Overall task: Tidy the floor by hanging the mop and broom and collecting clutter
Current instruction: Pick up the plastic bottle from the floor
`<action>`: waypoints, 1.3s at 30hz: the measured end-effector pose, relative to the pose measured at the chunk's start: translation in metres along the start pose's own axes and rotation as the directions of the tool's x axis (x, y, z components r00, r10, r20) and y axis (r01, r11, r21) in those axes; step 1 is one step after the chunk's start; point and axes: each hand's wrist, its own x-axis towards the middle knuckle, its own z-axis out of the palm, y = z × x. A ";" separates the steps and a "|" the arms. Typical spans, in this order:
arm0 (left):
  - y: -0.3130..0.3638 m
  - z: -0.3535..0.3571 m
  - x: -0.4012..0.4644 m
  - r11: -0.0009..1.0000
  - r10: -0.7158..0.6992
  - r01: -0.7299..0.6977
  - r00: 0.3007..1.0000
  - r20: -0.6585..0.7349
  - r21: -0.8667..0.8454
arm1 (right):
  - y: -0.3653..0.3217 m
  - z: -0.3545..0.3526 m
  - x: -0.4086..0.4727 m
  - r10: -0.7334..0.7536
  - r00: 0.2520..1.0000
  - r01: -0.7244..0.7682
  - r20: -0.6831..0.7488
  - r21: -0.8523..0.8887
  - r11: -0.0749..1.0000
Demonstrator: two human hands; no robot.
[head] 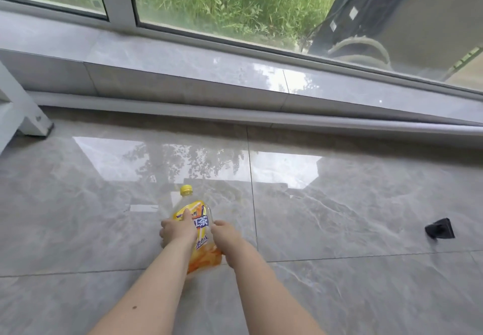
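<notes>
A clear plastic drink bottle (199, 219) with a yellow cap and a yellow-orange label lies on the grey tiled floor, cap pointing away from me. My left hand (177, 228) wraps over its left side, fingers across the label. My right hand (226, 232) presses against its right side. Both hands grip the bottle between them. No mop or broom is in view.
A small black object (440, 228) lies on the floor at the right. A raised grey stone sill (183, 73) runs below a large window ahead. A white furniture leg (28, 115) stands at the left edge. The glossy floor tiles (339, 295) reflect the window light.
</notes>
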 end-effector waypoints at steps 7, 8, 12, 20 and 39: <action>0.045 -0.027 -0.108 0.992 0.104 -0.112 0.987 0.122 0.060 | -0.029 -0.064 -0.097 0.042 0.989 -0.021 -0.139 0.150 0.988; 0.052 -0.031 -0.125 0.988 0.123 -0.134 0.982 0.144 0.071 | -0.034 -0.073 -0.113 0.053 0.987 -0.029 -0.151 0.159 0.987; 0.079 -0.046 -0.202 0.974 0.163 -0.192 0.963 0.215 0.122 | -0.047 -0.111 -0.179 0.083 0.975 -0.047 -0.204 0.177 0.983; 0.129 -0.048 -0.333 0.945 0.214 -0.280 0.919 0.332 0.167 | -0.063 -0.200 -0.276 0.187 0.922 -0.066 -0.339 0.339 0.939; 0.089 0.003 -0.522 0.759 0.277 -0.596 0.658 0.700 0.261 | 0.040 -0.303 -0.425 0.415 0.796 0.027 -0.441 0.711 0.703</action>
